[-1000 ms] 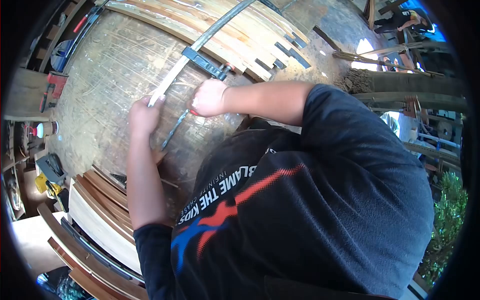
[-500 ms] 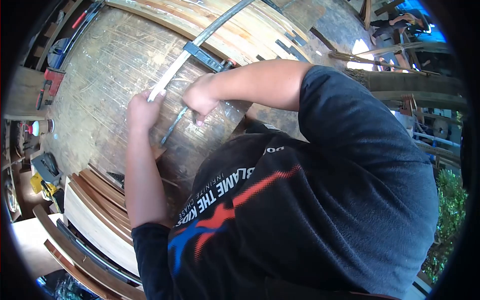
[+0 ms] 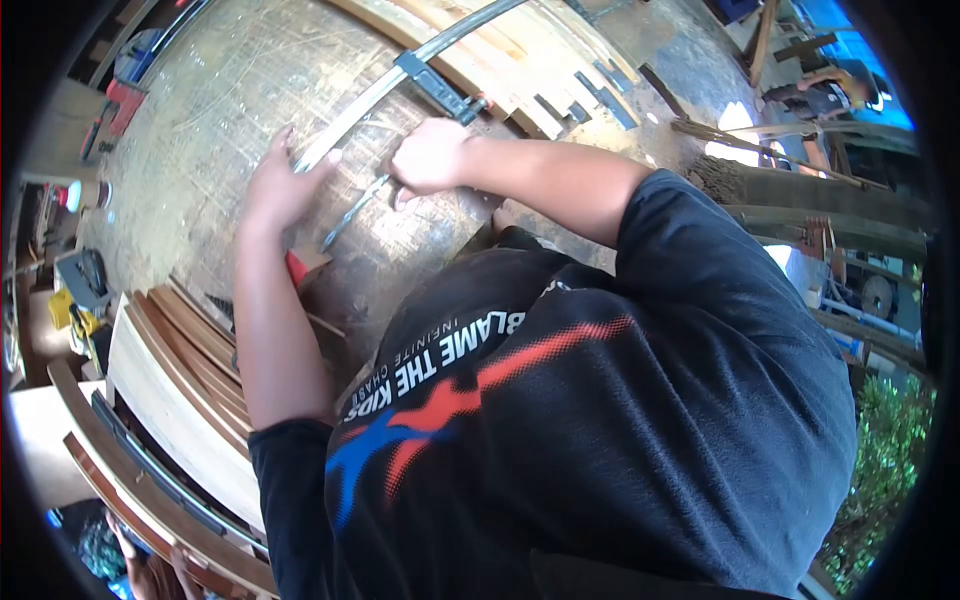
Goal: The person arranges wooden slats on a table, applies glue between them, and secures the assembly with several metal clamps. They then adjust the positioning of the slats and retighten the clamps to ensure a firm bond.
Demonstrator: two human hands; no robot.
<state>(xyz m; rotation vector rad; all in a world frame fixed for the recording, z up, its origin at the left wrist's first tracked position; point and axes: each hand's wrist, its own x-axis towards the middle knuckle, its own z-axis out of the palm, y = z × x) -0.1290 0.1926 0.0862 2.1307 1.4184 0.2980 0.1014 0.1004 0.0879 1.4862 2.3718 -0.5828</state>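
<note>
A long metal bar clamp (image 3: 362, 102) lies across the worn wooden work table (image 3: 240, 90), its dark jaw (image 3: 436, 88) partway along the bar. My left hand (image 3: 277, 190) is open at the near end of the bar, thumb and fingers spread on either side of it. To its right, my right hand (image 3: 432, 157) is closed in a fist. A thin, blue-grey, twisted-looking rod (image 3: 354, 215) sticks out below that fist and slants toward my body. The fist hides the rod's upper end.
Long pale boards (image 3: 490, 50) lie along the far side. Curved wood pieces (image 3: 185, 400) are stacked at lower left, near a yellow and black tool (image 3: 80, 310). A red tool (image 3: 125, 105) sits at the left edge. Other people (image 3: 830, 92) are at upper right and lower left.
My left hand's fingers have come off the bar's end and spread apart. My right fist has stayed by the rod. The view has shifted slightly, and a person now shows at lower left.
</note>
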